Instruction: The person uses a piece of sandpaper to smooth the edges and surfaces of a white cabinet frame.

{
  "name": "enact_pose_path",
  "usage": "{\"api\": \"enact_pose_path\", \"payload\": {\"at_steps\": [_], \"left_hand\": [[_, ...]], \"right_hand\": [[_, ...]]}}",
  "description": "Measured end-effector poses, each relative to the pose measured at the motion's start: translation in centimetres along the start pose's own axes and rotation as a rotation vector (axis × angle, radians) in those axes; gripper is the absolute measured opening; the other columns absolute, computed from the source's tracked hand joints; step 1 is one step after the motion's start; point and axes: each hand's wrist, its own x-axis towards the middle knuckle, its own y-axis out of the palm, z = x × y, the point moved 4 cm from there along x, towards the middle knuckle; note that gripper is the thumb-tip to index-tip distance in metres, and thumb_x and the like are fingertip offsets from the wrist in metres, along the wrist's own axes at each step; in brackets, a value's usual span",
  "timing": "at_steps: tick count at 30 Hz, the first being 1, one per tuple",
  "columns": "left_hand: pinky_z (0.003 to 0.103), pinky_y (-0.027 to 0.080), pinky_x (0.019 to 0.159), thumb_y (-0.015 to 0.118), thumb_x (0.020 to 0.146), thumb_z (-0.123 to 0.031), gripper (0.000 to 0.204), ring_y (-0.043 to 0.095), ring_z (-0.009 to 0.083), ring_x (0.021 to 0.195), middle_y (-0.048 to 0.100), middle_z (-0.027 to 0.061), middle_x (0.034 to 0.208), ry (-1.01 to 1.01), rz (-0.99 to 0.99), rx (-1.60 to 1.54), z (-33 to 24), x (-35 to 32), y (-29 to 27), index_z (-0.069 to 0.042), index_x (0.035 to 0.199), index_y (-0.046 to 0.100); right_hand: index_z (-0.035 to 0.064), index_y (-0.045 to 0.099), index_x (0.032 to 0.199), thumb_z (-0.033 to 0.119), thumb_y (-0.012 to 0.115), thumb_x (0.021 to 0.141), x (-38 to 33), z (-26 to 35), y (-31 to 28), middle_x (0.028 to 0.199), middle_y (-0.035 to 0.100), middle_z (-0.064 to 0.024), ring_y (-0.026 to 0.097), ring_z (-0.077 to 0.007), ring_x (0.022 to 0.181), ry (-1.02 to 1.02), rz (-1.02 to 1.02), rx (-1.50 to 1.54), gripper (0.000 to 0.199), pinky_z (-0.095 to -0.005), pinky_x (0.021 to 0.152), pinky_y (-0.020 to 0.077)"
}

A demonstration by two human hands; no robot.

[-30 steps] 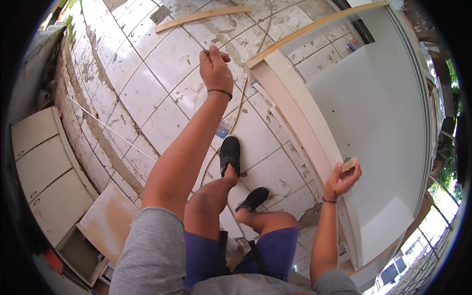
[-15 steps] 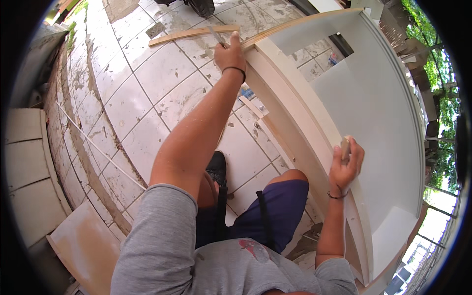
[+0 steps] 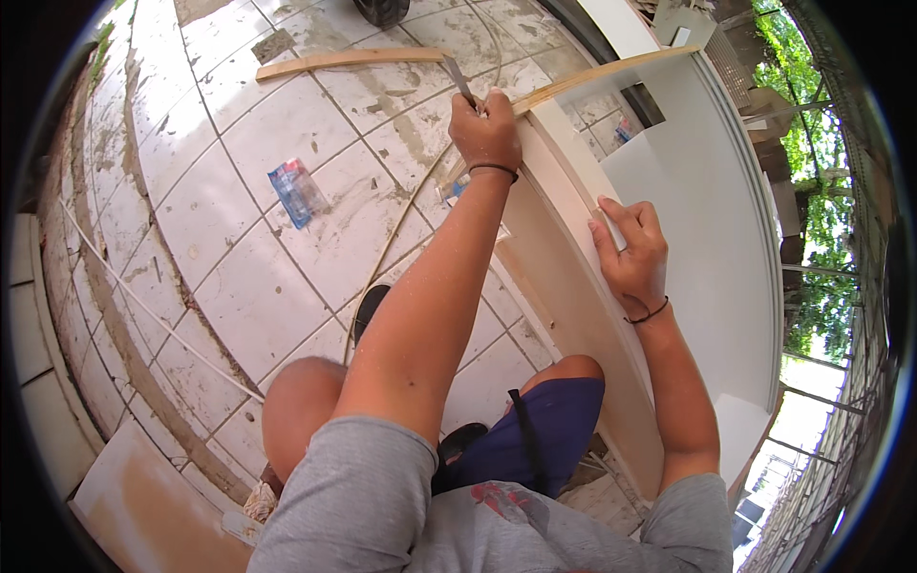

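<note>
"Dirty white tiles make up the floor (image 3: 224, 296), with greenery (image 3: 798, 124) at the right rim. What lies on it?"

"Toward the far side, a wooden strip (image 3: 349, 60), and beyond that part of a black wheel (image 3: 384, 8). Nearer, left of the hands, there's a clear and blue packet (image 3: 298, 194). A thin cable (image 3: 401, 215) winds across the tiles, and a stained board (image 3: 153, 497) sits at the lower left."

"And the big piece on the right?"

"A large white panel (image 3: 702, 220), with a pale rail (image 3: 571, 167) along its near side and a wooden batten (image 3: 611, 73) across its far end. It has an opening near that end, where tiles show through."

"Where is the left hand (image 3: 485, 132)?"

"Just by the corner where rail and batten meet. Its grip is closed around a thin blade (image 3: 459, 79), which sticks out up and to the left. In view the tip meets the strip's end; whether they touch, I can't tell."

"The right hand (image 3: 638, 253)?"

"Farther down the rail, at its edge, thumb and forefinger bent close together with a narrow gap. I can't tell whether that grip has hold of anything."

"Any sign of the feet?"

"One dark shoe (image 3: 371, 310) shows beside the left forearm."
</note>
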Motion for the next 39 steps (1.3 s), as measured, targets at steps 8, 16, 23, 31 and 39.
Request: {"api": "enact_pose_path", "payload": {"at_steps": [8, 16, 23, 31, 39], "left_hand": [[0.031, 0.037, 0.057, 0.063, 0.078, -0.022, 0.029, 0.039, 0.0144, 0.061, 0.045, 0.0041, 0.063, -0.079, 0.057, -0.102, -0.1, 0.0, 0.3, -0.003, 0.069, 0.043], [0.035, 0.039, 0.059, 0.062, 0.078, -0.022, 0.028, 0.043, 0.0193, 0.06, 0.049, 0.0092, 0.062, -0.024, 0.059, -0.03, 0.0, 0.3, 0.1, 0.0, 0.072, 0.047], [0.035, 0.039, 0.059, 0.058, 0.082, -0.02, 0.024, 0.044, 0.0206, 0.06, 0.049, 0.0113, 0.062, 0.022, 0.065, -0.003, -0.2, 0.3, 0.1, 0.0, 0.074, 0.048], [0.037, 0.037, 0.058, 0.047, 0.088, -0.019, 0.025, 0.041, 0.0217, 0.058, 0.047, 0.0127, 0.06, -0.009, 0.044, -0.112, -0.2, 0.5, -0.3, 0.001, 0.073, 0.047], [0.035, 0.036, 0.056, 0.047, 0.089, -0.02, 0.027, 0.041, 0.018, 0.058, 0.045, 0.0099, 0.058, -0.02, 0.092, -0.111, 0.2, 0.2, 0.3, 0.002, 0.073, 0.047]], "right_hand": [[0.0101, 0.068, 0.104, 0.014, 0.071, 0.077, 4.9, 0.8, 3.0, 0.076, 0.053, -0.0088, 0.054, -0.0234, 0.062, -0.106, -0.061, -0.028, 0.026, -0.0341, 0.055, 0.0456], [0.0133, 0.069, 0.1, 0.016, 0.071, 0.077, 7.6, 1.7, 5.1, 0.075, 0.052, -0.0077, 0.055, -0.0243, 0.063, -0.137, -0.124, -0.041, 0.024, -0.036, 0.054, 0.0454], [0.0127, 0.069, 0.1, 0.016, 0.07, 0.077, 8.6, 1.8, 5.6, 0.076, 0.054, -0.0085, 0.056, -0.0265, 0.065, -0.15, -0.144, -0.021, 0.023, -0.037, 0.058, 0.047], [0.0063, 0.066, 0.106, 0.017, 0.071, 0.079, 14.8, 0.5, 6.1, 0.087, 0.065, -0.0107, 0.061, -0.0241, 0.078, -0.168, -0.157, 0.209, 0.029, -0.0333, 0.073, 0.0491], [0.0042, 0.064, 0.109, 0.009, 0.067, 0.081, 9.0, -0.1, 2.7, 0.088, 0.061, -0.0054, 0.056, -0.0144, 0.076, 0.098, -0.026, 0.441, 0.028, -0.0272, 0.072, 0.0468]]}}
